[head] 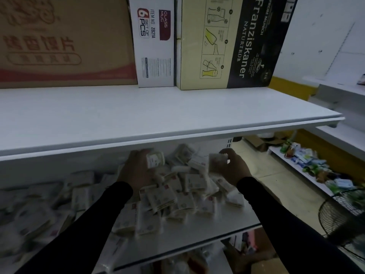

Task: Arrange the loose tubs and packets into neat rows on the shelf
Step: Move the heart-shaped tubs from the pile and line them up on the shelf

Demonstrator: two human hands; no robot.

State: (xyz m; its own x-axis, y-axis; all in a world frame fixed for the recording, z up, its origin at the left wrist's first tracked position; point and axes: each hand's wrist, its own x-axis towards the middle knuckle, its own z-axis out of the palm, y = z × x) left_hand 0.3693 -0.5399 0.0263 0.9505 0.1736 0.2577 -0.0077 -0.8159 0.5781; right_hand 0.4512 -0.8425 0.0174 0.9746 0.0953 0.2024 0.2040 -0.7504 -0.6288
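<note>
Nearest us, two black sleeves (102, 212) reach in under the upper shelf (158, 113) toward the lower shelf (207, 232), where our hands work. Our left hand (136, 171) curls round a small white packet (156, 159), lifted clear of the heap and sitting at the fingertips, label facing us. Our right hand (235, 168) pinches a second pale packet (216, 162) between thumb and fingers, just to its left and at the same height as the first. Between and below the two grips lies the loose pile of packets (177, 194), tumbled at all angles, some overlapping, with no rows visible; more of them spread out left of the left hand, blurred. Whether any are tubs we cannot tell. Above both grips, on the upper shelf, stand a brown carton (65, 40), a white glass-mug box (156, 42) and a Franziskaner box (233, 42), side by side. Off to the right of the right hand, a wire basket (343, 214) and a low shelf of mixed goods (308, 165).
</note>
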